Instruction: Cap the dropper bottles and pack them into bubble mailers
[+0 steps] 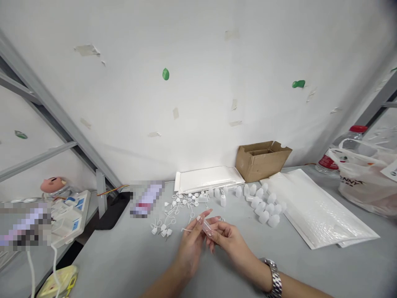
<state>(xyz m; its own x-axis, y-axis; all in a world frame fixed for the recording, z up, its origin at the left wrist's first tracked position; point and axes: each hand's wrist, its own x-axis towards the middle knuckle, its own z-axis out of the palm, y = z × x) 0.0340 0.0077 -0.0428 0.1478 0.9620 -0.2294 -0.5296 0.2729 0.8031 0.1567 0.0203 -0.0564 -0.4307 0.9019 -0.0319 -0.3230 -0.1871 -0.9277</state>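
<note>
Close together above the grey table, my two hands meet around a small translucent plastic bottle. My right hand is closed, pinching the bottle between thumb and fingers. My left hand is closed too, at the bottle's upper left end, on a white cap; a thin white strap sticks out beside its fingers. Left of the hands lie several looped white caps, with more behind them. Several frosted bottles are grouped to the right. One capped bottle stands just beyond the hands.
White bubble mailers lie at right, another mailer against the wall. An open cardboard box stands at the back. A plastic bag and red-capped drink bottle are far right. A phone-like item lies left.
</note>
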